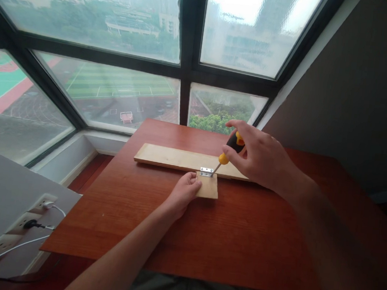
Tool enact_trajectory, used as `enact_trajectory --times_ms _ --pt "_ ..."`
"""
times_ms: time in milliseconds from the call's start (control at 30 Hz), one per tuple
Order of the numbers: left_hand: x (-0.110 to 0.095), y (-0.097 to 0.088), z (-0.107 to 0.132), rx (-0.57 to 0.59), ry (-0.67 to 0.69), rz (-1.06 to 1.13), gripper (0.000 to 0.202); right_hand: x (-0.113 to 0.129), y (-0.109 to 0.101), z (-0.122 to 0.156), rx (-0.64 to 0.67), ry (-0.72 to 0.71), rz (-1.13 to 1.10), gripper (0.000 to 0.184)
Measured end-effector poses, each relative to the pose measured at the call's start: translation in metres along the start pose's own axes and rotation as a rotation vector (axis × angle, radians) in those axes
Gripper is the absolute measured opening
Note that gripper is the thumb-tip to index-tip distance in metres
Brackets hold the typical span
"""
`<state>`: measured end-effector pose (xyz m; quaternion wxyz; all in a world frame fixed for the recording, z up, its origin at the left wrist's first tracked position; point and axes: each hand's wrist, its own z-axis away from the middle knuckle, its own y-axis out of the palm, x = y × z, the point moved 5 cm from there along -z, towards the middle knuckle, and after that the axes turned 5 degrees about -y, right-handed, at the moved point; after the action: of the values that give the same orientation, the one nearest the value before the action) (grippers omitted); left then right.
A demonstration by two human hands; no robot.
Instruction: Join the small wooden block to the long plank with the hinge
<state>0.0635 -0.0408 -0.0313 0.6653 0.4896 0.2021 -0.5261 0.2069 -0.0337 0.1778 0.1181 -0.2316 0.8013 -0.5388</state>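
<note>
My right hand (260, 153) is closed around the yellow and black handle of a screwdriver (225, 157). The shaft slants down to the left, its tip at the right end of a small metal hinge (206, 172). That hinge joins the far edge of a small square wooden piece (208, 188) to a long pale board (168, 156) lying across the table. My left hand (187, 189) pinches the small piece at its left edge, thumb on top. Some fingers of my left hand are hidden beneath or behind the wood.
The reddish-brown wooden table (238, 242) has its front edge close to my lap. Large dark-framed windows (187, 70) stand behind it. Wall sockets (21, 224) with plugged-in cables are at the lower left, and a dark wall (351, 88) rises on the right.
</note>
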Motion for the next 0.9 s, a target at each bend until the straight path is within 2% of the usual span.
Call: enact_trajectory --times_ms 100,267,500,600,700,900 --pt "0.0005 -0.0001 -0.0004 0.001 0.004 -0.005 0.028 0.0002 0.0008 0.0 0.036 -0.046 -0.023 0.048" --pt "0.0008 0.0 -0.0005 0.003 0.004 -0.009 0.028 -0.0054 -0.0008 -0.0009 0.008 0.022 0.142 0.045" --pt "0.001 -0.0008 -0.0006 0.008 0.01 0.005 0.031 -0.0034 -0.0011 -0.0004 0.095 -0.049 -0.13 0.05" --pt "0.0004 -0.0003 -0.0002 0.004 0.008 0.001 0.031 -0.0046 -0.0022 -0.0008 0.057 -0.009 -0.005 0.046" --pt "-0.0006 0.0005 0.0004 0.007 0.009 -0.004 0.031 -0.0058 -0.0036 -0.0004 0.016 0.042 0.097 0.052" --pt "-0.0008 0.0011 0.0016 0.012 0.005 0.012 0.031 0.0029 -0.0002 0.0004 0.133 -0.108 -0.251 0.054"
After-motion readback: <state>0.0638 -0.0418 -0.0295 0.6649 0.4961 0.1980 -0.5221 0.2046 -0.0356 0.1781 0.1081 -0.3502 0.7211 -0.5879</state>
